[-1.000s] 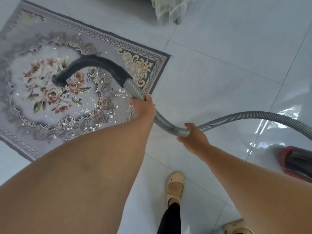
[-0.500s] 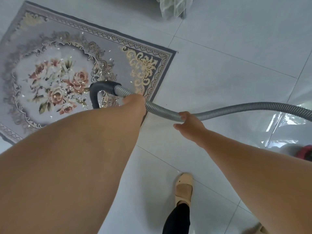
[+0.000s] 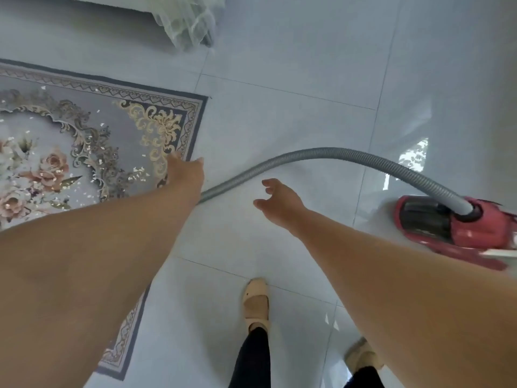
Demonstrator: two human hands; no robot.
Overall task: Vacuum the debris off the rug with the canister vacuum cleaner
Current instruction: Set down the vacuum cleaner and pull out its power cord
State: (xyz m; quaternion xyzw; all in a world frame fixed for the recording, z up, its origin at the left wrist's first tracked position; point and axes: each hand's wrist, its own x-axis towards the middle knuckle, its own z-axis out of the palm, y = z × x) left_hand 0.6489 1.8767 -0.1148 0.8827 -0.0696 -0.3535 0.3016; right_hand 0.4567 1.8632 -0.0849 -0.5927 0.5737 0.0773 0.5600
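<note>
A person is standing on a pale glossy tiled floor point(image 3: 279, 107) beside a grey floral-patterned rug point(image 3: 112, 107). Pale flecks of debris point(image 3: 138, 173) are lying scattered across its flowers and scrollwork, so the job is looking far from finished. The main risk is sitting with the grey ribbed flexible hose point(image 3: 335, 154). It is trailing loose across the tiles from the red canister vacuum cleaner point(image 3: 447, 222) on the person's right, and neither hand is gripping it. Its working end is disappearing behind the left forearm and cannot be seen, so it is probably drawing nothing off the rug and could be sliding or springing away. The hose is also crossing the floor just ahead of the person's beige shoe point(image 3: 256, 299), where a careless step could be snagging it, tugging the canister or tripping the wearer. A hurried grab could be rucking up the rug's edge as well. The left hand point(image 3: 186, 172) is reaching out over the rug edge nearest the hose, fingers straight and holding nothing; whether the fingertips are touching the pile cannot be told. The right hand point(image 3: 275, 198) is hovering over bare tile near the hose but apart from it, fingers loosely curved and spread wide, likewise empty. A sheer pale curtain point(image 3: 190, 21) is hanging at the far side of the floor.
</note>
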